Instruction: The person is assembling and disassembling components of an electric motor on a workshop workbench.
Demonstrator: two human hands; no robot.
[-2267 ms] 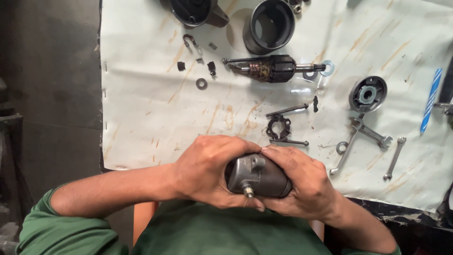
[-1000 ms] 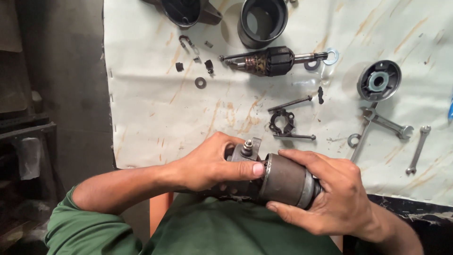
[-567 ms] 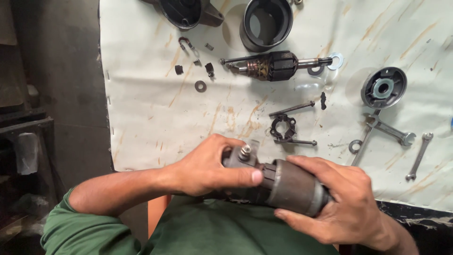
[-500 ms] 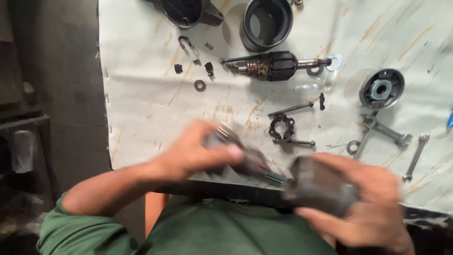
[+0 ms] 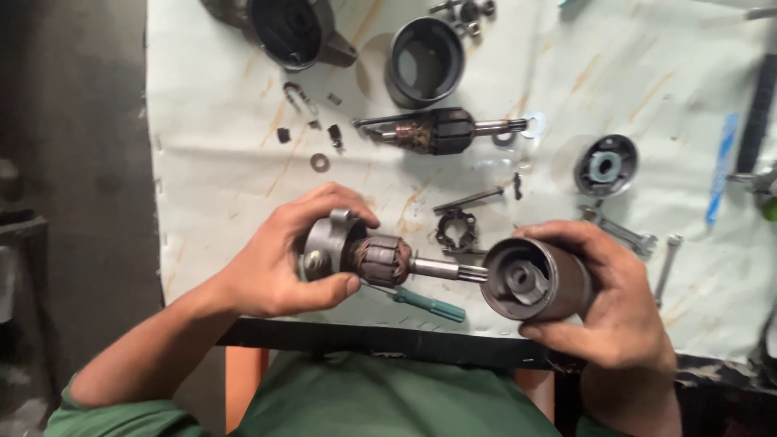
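Note:
My left hand (image 5: 279,263) grips a grey end cap with a copper-wound armature (image 5: 380,259) whose steel shaft points right. My right hand (image 5: 611,303) holds a dark cylindrical motor housing (image 5: 534,279), its open end facing the shaft tip, slightly apart from it. Both are held just above the near edge of a white sheet (image 5: 210,178) on the table. A green-handled screwdriver (image 5: 425,303) lies under the shaft.
On the sheet lie a second armature (image 5: 441,131), an empty cylindrical housing (image 5: 425,61), a dark end housing (image 5: 291,32), a round end cap (image 5: 605,166), a brush ring (image 5: 457,231), long bolts, spanners (image 5: 627,235), washers and small parts. A blue tool (image 5: 720,166) lies at the right.
The motor was held in one piece in both hands. My hands have pulled apart: the housing slid off to the right, baring the armature that stays with the end cap in my left hand.

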